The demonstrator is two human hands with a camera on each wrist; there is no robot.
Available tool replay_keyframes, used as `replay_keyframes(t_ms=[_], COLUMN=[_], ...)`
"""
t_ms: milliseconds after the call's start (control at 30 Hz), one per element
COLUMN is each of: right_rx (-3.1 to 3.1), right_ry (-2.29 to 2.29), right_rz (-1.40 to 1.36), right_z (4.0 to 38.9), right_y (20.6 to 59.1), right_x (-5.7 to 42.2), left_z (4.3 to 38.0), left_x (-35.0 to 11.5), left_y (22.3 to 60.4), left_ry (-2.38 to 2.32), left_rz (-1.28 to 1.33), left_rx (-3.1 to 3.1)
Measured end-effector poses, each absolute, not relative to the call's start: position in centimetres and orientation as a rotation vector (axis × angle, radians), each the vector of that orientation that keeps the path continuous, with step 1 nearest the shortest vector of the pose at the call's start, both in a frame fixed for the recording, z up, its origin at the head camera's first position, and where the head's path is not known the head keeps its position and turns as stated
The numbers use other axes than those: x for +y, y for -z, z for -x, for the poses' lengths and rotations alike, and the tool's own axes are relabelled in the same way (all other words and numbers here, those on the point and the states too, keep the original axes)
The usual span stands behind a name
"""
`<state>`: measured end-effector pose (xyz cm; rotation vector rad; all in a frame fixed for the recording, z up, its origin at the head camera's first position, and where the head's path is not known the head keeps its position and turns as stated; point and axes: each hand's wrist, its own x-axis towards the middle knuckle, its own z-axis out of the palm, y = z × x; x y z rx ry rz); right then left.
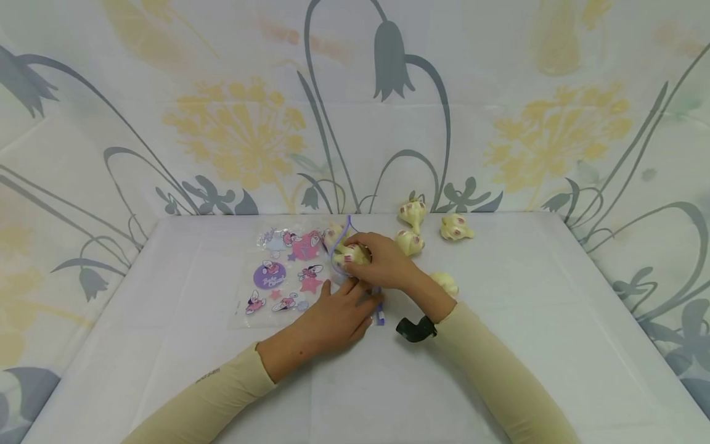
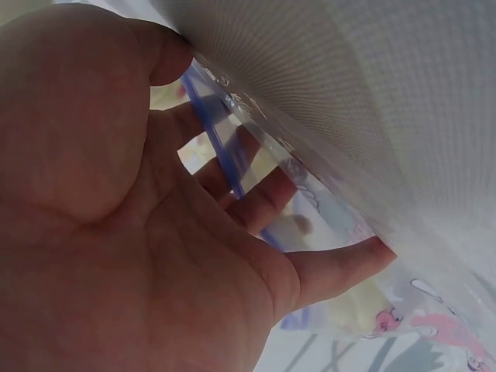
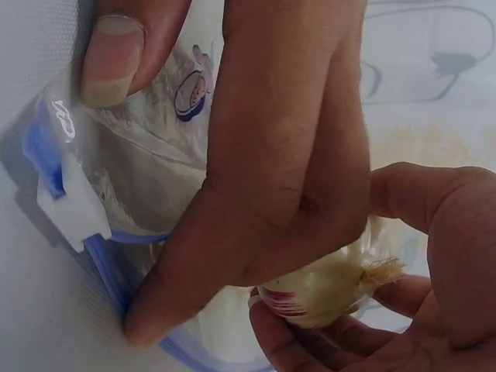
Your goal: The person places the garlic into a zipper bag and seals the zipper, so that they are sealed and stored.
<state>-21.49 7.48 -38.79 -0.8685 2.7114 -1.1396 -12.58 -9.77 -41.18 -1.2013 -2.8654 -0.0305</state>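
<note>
A clear zip bag printed with pink and purple cartoon figures lies flat, its blue-edged mouth spread toward the right. My left hand rests on the bag beside that mouth, fingers extended and spread; the left wrist view shows them against the blue zip strip. At the mouth, my right hand grips a garlic bulb, whose root tuft and purple streaks show in the right wrist view. Another garlic bulb sits just beyond the held one, at the bag's upper right; the plastic partly covers it.
Several more garlic bulbs lie right of the bag: one at the back, one farther right, one behind the right hand and one by the right wrist. A flower-patterned cloth hangs behind the white table.
</note>
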Motion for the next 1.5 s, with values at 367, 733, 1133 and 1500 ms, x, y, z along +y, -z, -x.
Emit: replay_keyframes(t_ms=[367, 733, 1133, 1500], right_rx=[2.717, 2.611, 2.391, 2.552], right_ry=[1.097, 1.145, 1.349, 1.302], right_rz=[0.872, 0.876, 0.686, 0.762], right_z=[22.1, 22.4, 22.8, 22.8], right_y=[39.8, 39.7, 40.1, 40.5], right_x=[6.7, 7.2, 8.2, 7.5], left_z=[12.7, 12.8, 12.7, 12.7], left_x=[-9.7, -9.6, -9.7, -9.6], left_y=[41.4, 41.4, 41.6, 41.6], left_ry=[-0.015, -0.017, -0.055, -0.091], left_rz=[1.201, 1.190, 1.187, 1.196], left_rx=[-2.839, -2.850, -2.818, -2.787])
